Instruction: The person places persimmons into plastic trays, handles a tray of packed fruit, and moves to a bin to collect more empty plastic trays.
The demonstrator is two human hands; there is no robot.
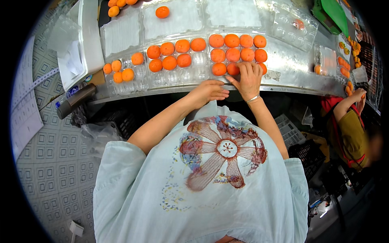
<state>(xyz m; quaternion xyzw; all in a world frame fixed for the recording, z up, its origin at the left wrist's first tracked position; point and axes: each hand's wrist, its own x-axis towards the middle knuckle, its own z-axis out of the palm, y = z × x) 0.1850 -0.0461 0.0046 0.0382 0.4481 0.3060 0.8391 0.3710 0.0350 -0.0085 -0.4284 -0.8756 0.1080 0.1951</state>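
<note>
My right hand point(250, 80) is over the front row of a clear plastic fruit tray point(212, 79), its fingers curled down and its thumb near the tray's front edge. Beside the fingers sits an orange persimmon point(233, 69); whatever lies under the palm is hidden. Three rows of persimmons point(233, 54) fill the visible cups of this tray. My left hand point(209, 93) is at the metal table's point(291, 65) front edge, fingers loosely apart and holding nothing. To its upper left, a second clear tray point(186, 74) has persimmons in its back rows and bare cups in front.
A third clear tray point(139, 83) holds several smaller fruits. Behind are white-lined trays point(234, 13), one bearing a single persimmon point(162, 12). At left stand a white foam box point(91, 39) and a dark bottle point(76, 101). A co-worker's hand point(358, 94) handles fruit at far right.
</note>
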